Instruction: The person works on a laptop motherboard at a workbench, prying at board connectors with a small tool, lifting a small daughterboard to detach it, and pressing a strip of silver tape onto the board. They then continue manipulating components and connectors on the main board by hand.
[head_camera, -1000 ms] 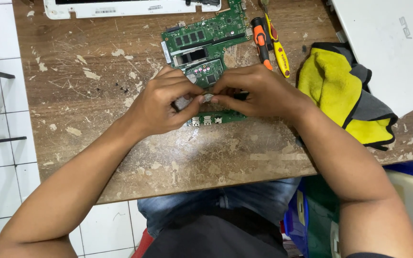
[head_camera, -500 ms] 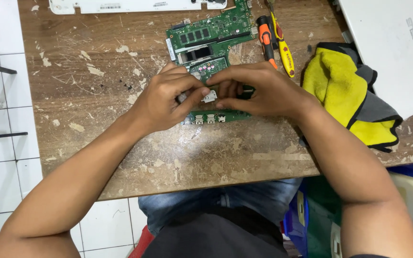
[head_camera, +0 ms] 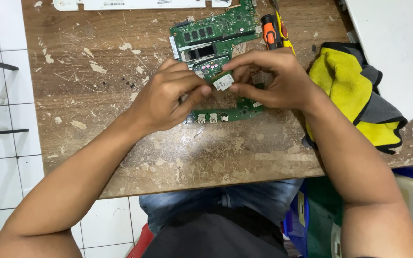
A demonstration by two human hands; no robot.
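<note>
A green laptop circuit board (head_camera: 216, 36) lies flat on a worn wooden table (head_camera: 96, 105). My right hand (head_camera: 273, 79) pinches a small card with a white label (head_camera: 223, 82) between thumb and fingers, lifted just above the board. My left hand (head_camera: 168, 98) is curled beside it, fingertips touching the card's left edge and resting over the board's lower part. The board's front edge with its ports (head_camera: 211, 116) shows below both hands.
An orange-handled screwdriver (head_camera: 269, 32) and a yellow tool (head_camera: 285, 36) lie right of the board. A yellow and grey cloth (head_camera: 354, 91) sits at the right, a white laptop shell (head_camera: 397, 48) beyond it. White plastic casing (head_camera: 135, 4) lies along the far edge.
Both hands were pressed down together on the board; now they have risen slightly and the small white-labelled card is visible, held in the right fingers.
</note>
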